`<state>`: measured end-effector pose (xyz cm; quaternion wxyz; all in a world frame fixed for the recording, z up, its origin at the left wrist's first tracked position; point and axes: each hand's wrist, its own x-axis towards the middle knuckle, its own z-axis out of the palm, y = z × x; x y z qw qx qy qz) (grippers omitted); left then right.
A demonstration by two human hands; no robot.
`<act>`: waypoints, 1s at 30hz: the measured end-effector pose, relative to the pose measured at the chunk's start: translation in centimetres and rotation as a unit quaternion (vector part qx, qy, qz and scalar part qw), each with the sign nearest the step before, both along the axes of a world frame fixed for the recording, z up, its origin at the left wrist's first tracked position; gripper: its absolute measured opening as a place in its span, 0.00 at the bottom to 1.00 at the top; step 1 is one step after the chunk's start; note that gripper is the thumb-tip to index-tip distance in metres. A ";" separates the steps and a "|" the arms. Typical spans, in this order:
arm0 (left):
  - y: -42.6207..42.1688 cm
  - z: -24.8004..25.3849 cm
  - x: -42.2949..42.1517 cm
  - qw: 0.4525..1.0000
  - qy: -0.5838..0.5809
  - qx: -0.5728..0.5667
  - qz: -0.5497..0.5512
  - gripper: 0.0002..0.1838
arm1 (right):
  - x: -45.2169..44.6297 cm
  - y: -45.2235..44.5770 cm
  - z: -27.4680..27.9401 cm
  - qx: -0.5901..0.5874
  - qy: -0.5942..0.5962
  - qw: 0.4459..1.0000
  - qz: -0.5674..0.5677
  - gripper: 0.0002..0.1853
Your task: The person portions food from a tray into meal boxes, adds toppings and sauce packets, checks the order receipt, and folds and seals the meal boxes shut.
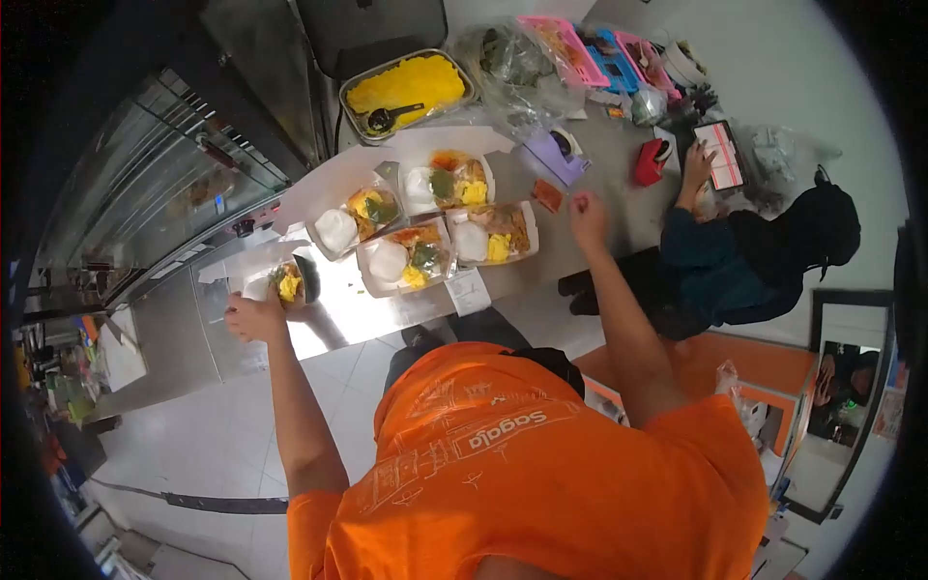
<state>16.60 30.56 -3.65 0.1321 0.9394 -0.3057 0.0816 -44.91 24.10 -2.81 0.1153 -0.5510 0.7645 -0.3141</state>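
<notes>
My left hand (254, 318) grips the near side of an open paper food box (307, 280) at the left of the metal counter. White rice, partly behind my fingers, yellow shreds and green leaves show in that box. My right hand (588, 222) hovers at the counter's right part with its fingers closed; what they hold, if anything, is too small to make out. Close beside it lies a small reddish-orange packet (547, 195). Between my hands stand several open food boxes (385, 290) with mounds of rice (389, 261), yellow shreds (499, 247) and leaves.
Behind the boxes is a metal tray of yellow shreds (406, 85) with a black spoon (383, 119). A purple tape dispenser (558, 158), a red dispenser (650, 162), plastic bags (503, 58) and a pink basket (563, 48) stand farther right. A person (749, 251) sits at the right, touching a phone or tablet (720, 155).
</notes>
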 end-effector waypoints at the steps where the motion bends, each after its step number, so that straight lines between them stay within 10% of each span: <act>1: 0.0 0.3 -0.1 1.000 -0.005 0.006 -0.003 0.40 | -0.3 -0.3 -1.1 0.006 -0.005 1.000 -0.003 0.05; 7: 3.7 0.9 -0.4 0.978 -0.032 -0.154 -0.141 0.35 | 0.7 -0.8 -4.2 0.043 0.280 0.956 0.079 0.10; 10: 7.4 3.1 -5.8 0.925 0.238 -0.231 -0.186 0.18 | 0.1 0.7 -4.3 0.015 0.283 0.957 0.053 0.14; 16: 13.1 3.4 -13.8 0.683 0.671 -0.057 -0.284 0.09 | 3.0 9.0 3.1 0.111 -0.127 0.986 0.018 0.08; 20: 12.7 5.7 -19.1 0.549 0.818 -0.010 -0.171 0.14 | 12.9 15.0 5.0 0.263 -0.416 0.860 0.135 0.06; 22: 13.1 2.6 -20.2 0.309 0.948 -0.075 -0.017 0.11 | 17.8 16.6 4.9 0.320 -0.512 0.770 0.208 0.08; 27: 13.6 1.0 -16.3 0.458 0.883 -0.108 -0.006 0.05 | 17.7 17.7 5.9 0.342 -0.519 0.754 0.211 0.13; 30: 12.4 -2.1 -9.2 0.478 0.858 -0.180 -0.047 0.08 | 11.8 18.1 2.7 0.298 -0.398 0.848 0.182 0.11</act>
